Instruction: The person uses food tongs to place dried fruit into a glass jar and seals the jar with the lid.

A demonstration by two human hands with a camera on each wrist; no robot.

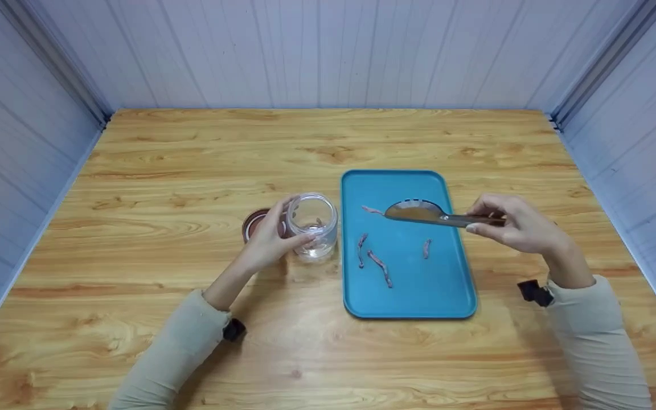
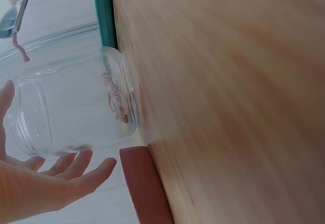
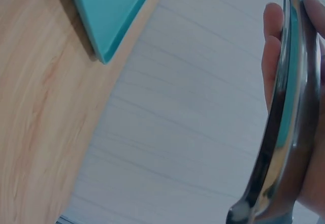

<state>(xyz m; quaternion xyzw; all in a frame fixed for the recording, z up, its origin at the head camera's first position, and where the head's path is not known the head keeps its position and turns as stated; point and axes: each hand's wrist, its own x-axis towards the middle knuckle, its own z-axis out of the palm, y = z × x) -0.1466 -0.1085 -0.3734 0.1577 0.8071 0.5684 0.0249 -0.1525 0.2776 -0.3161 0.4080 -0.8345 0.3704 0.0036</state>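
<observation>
My left hand holds a clear glass jar, thumb and fingers spread round its sides. The jar stands upright with its mouth uncovered, and small reddish-brown bits lie on its bottom. My right hand grips metal food tongs by the arms. A thin pinkish strip hangs from the tongs' tip, above the blue tray. On the tray lie a few more wrinkled strips, two near its left side and a short one toward the right.
A reddish-brown round lid sits on the wooden table left of the jar, partly hidden by the left hand. The tray is close to the jar's right side. White panel walls enclose the table at the back and both sides.
</observation>
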